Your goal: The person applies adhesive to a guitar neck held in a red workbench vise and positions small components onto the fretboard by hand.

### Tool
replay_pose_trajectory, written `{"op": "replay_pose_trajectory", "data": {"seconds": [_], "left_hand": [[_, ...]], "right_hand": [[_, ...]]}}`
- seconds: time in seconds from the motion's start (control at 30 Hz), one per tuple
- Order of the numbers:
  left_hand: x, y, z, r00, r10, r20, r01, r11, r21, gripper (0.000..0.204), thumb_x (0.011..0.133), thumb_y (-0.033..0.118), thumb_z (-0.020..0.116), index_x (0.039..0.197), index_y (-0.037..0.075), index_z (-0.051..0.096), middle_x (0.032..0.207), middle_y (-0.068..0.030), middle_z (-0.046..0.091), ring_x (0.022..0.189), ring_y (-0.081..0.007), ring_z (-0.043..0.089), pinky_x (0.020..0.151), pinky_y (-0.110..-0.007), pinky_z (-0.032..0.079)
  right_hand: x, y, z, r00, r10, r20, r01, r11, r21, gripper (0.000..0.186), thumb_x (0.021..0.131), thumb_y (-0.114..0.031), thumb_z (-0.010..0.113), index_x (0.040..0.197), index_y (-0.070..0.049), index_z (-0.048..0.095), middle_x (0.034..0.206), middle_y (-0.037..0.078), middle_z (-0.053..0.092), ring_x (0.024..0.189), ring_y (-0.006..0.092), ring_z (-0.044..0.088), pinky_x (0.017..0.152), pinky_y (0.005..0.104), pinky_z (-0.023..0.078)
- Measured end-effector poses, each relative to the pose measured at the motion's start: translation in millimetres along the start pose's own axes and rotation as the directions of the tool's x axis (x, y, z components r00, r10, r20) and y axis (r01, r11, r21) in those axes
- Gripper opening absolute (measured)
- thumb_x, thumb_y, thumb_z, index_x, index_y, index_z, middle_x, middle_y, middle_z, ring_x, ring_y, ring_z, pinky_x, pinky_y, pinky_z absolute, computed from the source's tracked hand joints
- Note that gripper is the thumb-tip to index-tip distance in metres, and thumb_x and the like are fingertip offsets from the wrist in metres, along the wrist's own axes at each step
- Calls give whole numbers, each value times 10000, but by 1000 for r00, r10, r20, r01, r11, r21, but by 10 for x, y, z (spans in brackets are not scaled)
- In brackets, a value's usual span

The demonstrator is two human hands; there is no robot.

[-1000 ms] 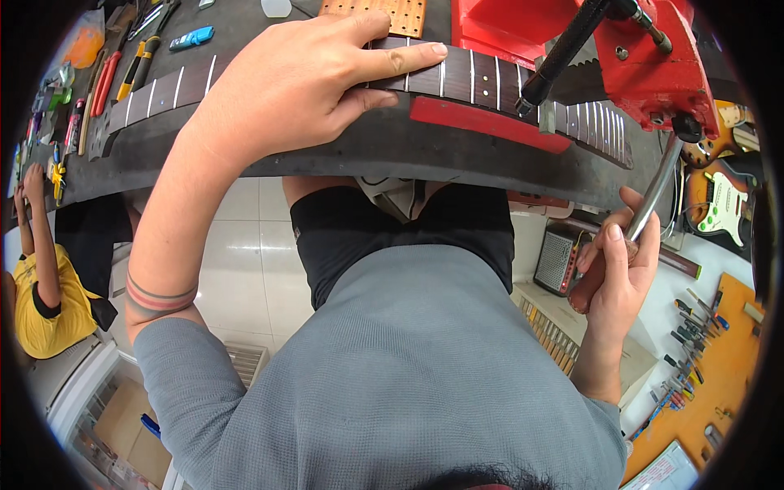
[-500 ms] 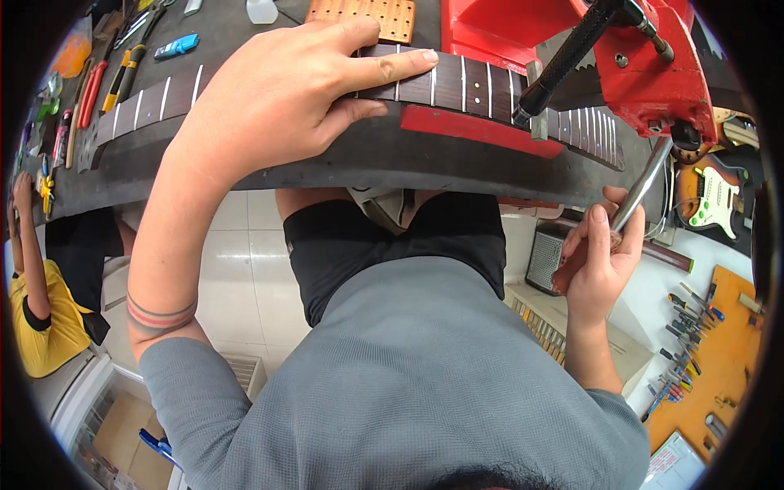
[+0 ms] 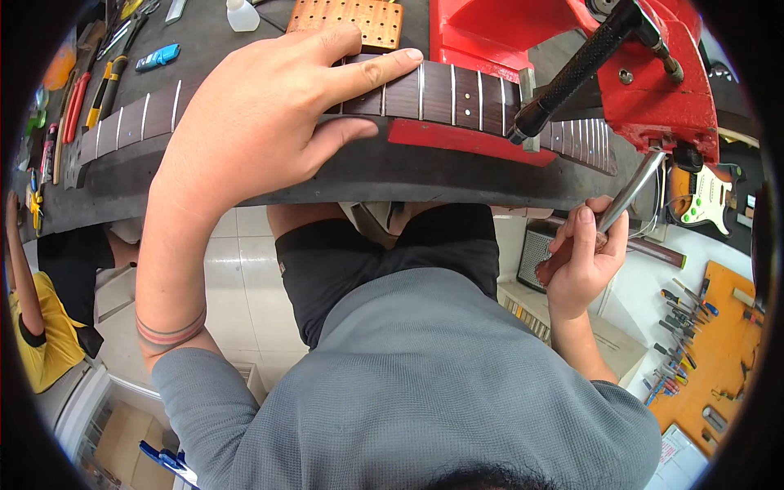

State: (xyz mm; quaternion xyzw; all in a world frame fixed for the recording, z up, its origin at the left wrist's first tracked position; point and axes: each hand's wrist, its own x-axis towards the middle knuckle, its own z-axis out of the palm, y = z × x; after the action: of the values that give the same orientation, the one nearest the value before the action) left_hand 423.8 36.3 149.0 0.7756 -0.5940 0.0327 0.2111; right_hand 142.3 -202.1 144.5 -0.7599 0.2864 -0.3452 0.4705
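A dark guitar neck (image 3: 457, 96) with bright metal frets lies across the bench. My left hand (image 3: 261, 114) reaches over it, index finger stretched along the fretboard, another finger at the far edge and the thumb beside the near edge. To the right stands a red press (image 3: 665, 90). A black knurled rod (image 3: 572, 73) on it slants down to a metal block (image 3: 528, 106) at the fretboard. Low on the press, my right hand (image 3: 584, 261) is closed around the reddish-brown grip of its metal lever (image 3: 633, 194).
A red support (image 3: 465, 143) lies under the neck. Behind are a wooden block with holes (image 3: 359, 20), a small white bottle (image 3: 242, 15) and a blue tool (image 3: 158, 57). Pliers (image 3: 102, 94) lie left. An electric guitar (image 3: 702, 200) and a tool board (image 3: 719, 351) are right; a person in yellow (image 3: 53, 331) is left.
The whole view has shifted slightly, so the bench appears lower and further left. My left hand stays over the neck and my right hand stays on the lever.
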Motion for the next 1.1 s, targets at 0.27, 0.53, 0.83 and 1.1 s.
{"op": "replay_pose_trajectory", "data": {"seconds": [0.27,0.53,0.83,1.1], "left_hand": [[79,142,-37,984,23,-177,-16,999,41,767,833,479,849,1491,121,681,1331,-133,710,1213,-375,653,1069,-483,486],[415,617,180,891,-81,-447,-197,818,-541,417,818,113,904,1201,6,778,746,-44,593,701,-216,573,703,-369,478],[1085,493,114,773,-451,-446,-198,497,-845,243,966,3,643,1174,-69,746,900,-158,766,841,-229,730,746,-344,562],[1377,823,-447,647,-428,-631,-518,361,-776,342,892,-71,541,1229,-89,596,917,-267,714,883,-395,738,779,-481,567]], "right_hand": [[-27,-89,7,998,53,32,-53,999,0,95,1098,-63,601,1157,-5,553,769,33,573,449,66,498,363,237,348],[-22,-47,-34,996,93,-1,-93,994,-55,130,1100,-61,605,1205,1,560,968,62,617,504,56,526,376,240,365],[-45,-9,-28,995,100,-11,-101,994,-35,166,1103,-57,593,1256,-28,533,853,14,601,503,53,510,422,231,361],[-85,133,-112,998,59,6,-59,998,-6,166,1121,-97,579,1266,-29,533,730,-18,526,519,39,435,477,225,309]]}}
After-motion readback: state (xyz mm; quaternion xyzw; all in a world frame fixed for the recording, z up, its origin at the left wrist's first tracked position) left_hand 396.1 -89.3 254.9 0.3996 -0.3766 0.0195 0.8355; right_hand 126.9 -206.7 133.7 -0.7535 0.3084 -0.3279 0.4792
